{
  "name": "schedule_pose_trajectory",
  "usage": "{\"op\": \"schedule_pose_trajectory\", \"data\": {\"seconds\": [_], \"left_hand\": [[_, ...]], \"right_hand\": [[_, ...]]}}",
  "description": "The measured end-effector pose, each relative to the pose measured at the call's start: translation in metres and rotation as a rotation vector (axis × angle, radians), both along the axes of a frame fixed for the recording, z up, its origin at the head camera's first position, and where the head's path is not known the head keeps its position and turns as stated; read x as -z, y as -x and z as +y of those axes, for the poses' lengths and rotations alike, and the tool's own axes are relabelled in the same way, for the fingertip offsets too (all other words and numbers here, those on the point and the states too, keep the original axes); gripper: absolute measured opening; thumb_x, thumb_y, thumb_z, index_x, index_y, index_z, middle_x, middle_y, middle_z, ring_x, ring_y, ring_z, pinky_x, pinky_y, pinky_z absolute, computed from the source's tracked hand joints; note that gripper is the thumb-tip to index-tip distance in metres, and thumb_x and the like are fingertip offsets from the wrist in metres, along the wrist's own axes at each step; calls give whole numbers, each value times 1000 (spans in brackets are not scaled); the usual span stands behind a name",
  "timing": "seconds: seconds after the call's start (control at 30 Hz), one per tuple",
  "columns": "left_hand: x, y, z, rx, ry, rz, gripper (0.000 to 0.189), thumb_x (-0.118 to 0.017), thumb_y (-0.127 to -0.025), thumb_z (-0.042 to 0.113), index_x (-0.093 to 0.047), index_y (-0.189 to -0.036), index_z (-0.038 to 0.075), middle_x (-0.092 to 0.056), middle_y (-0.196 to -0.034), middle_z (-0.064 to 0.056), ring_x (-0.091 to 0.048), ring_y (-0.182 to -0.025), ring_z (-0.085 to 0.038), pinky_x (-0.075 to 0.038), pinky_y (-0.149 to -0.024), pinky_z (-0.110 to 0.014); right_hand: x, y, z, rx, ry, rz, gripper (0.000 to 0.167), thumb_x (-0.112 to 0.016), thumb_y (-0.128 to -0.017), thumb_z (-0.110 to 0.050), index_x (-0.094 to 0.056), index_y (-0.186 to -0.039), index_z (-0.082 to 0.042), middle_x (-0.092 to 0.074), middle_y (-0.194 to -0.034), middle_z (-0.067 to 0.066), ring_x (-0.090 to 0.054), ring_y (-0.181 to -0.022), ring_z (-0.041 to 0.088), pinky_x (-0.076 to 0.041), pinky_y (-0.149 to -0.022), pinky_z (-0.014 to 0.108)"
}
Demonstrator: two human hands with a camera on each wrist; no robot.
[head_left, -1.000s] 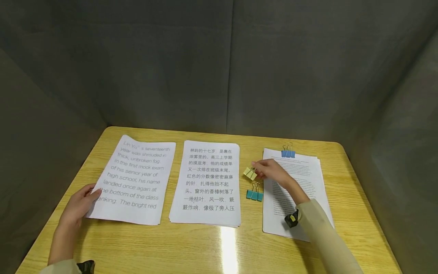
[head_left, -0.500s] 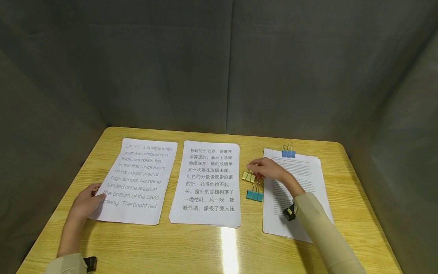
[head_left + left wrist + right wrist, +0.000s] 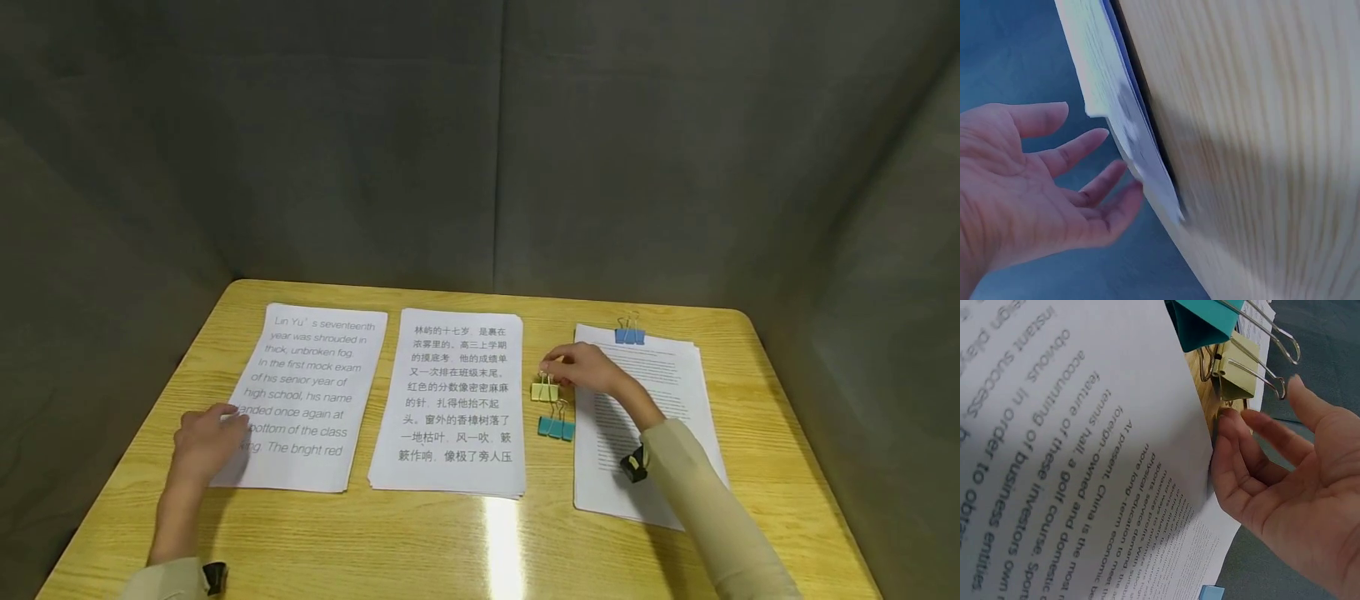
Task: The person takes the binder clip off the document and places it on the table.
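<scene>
My left hand (image 3: pixel 207 444) is over the lower left corner of the left paper stack (image 3: pixel 318 392), which bears large English print. In the left wrist view, its fingers are loosely bent and spread beside the edge of the stack (image 3: pixel 1107 69). My right hand (image 3: pixel 587 367) is just behind a yellow binder clip (image 3: pixel 544 392) standing on the table with its wire handles up. The right wrist view shows the thumb and fingers apart beside this clip (image 3: pixel 1238 372), the thumb tip close to one handle. A teal binder clip (image 3: pixel 556 428) stands in front of it.
A middle stack (image 3: pixel 457 404) with Chinese print lies left of the clips. At right, under my right forearm, lies a stack (image 3: pixel 637 400) with small print, a blue binder clip (image 3: pixel 630 336) on its top edge. Dark curtains (image 3: pixel 375 150) surround the wooden table (image 3: pixel 420 542).
My left hand has let go of the left stack and shifted right; the stack now lies flatter. The yellow clip has been set upright, and my right hand has loosened from it.
</scene>
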State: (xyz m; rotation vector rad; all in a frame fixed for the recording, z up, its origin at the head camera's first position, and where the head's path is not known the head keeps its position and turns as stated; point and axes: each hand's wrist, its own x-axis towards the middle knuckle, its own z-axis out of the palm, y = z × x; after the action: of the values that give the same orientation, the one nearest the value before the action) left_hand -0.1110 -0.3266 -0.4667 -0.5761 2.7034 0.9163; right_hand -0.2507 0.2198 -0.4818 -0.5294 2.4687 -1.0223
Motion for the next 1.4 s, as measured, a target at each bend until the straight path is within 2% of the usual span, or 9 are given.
{"op": "schedule_pose_trajectory", "data": {"seconds": [0.17, 0.37, 0.57, 0.7, 0.83, 1.0, 1.17, 1.3, 1.4], "left_hand": [[0, 0, 36, 35, 40, 58, 52, -42, -106, 22, -45, -139, -18, -25, -142, -48, -27, -130, -69, -31, -96, -77], [5, -5, 79, 100, 9, 195, 46, -50, -105, 16, -53, -134, -19, -36, -139, -45, -34, -130, -65, -38, -96, -76], [1, -16, 109, 192, -157, 296, 36, -53, -106, 12, -59, -129, -15, -45, -138, -38, -43, -131, -56, -39, -104, -66], [-5, -21, 134, 207, -240, 328, 32, -54, -107, 14, -63, -129, -8, -54, -136, -28, -53, -126, -46, -45, -101, -59], [-4, -28, 175, 233, -325, 353, 24, -58, -105, 11, -67, -123, -2, -64, -127, -16, -63, -116, -34, -52, -95, -48], [1, -39, 237, 391, -447, 317, 18, -63, -102, 12, -70, -117, 5, -66, -118, -6, -63, -108, -22, -53, -92, -40], [3, -47, 288, 573, -565, 200, 30, -60, -104, 21, -64, -127, 2, -61, -124, -12, -61, -114, -28, -53, -95, -44], [5, -55, 320, 610, -643, 101, 47, -60, -102, 26, -54, -139, -3, -54, -131, -19, -56, -120, -34, -50, -98, -49], [7, -57, 336, 586, -671, 70, 54, -61, -101, 29, -52, -143, -4, -52, -135, -20, -53, -125, -37, -46, -101, -52]], "right_hand": [[-5, -6, 10, 67, 22, 17, 39, -58, -108, -27, -67, -127, 5, -71, -87, 14, -64, -77, 25, -50, -69, 35], [-11, -20, 38, 171, 91, 43, 40, -54, -110, -27, -66, -123, 8, -68, -90, 21, -62, -79, 30, -52, -71, 38], [-13, -35, 76, 277, 91, 36, 45, -54, -110, -29, -61, -131, 11, -71, -104, 22, -67, -94, 34, -57, -83, 45], [-14, -45, 98, 350, 79, 23, 44, -54, -109, -30, -63, -128, 10, -71, -103, 21, -66, -93, 30, -56, -81, 40], [-16, -55, 115, 415, 98, -7, 46, -53, -110, -29, -60, -130, 12, -70, -107, 23, -65, -92, 26, -56, -79, 31], [-18, -68, 135, 468, 107, -28, 51, -50, -111, -29, -54, -134, 16, -66, -114, 28, -63, -96, 25, -55, -78, 29], [-19, -81, 152, 510, 84, -17, 54, -47, -112, -32, -54, -135, 16, -62, -119, 28, -61, -101, 27, -56, -81, 31], [-19, -88, 160, 541, 66, 0, 53, -47, -111, -34, -56, -133, 14, -61, -115, 24, -57, -97, 27, -52, -78, 31], [-19, -92, 165, 551, 51, 8, 53, -46, -112, -34, -56, -132, 14, -61, -112, 24, -54, -96, 30, -49, -76, 33]]}}
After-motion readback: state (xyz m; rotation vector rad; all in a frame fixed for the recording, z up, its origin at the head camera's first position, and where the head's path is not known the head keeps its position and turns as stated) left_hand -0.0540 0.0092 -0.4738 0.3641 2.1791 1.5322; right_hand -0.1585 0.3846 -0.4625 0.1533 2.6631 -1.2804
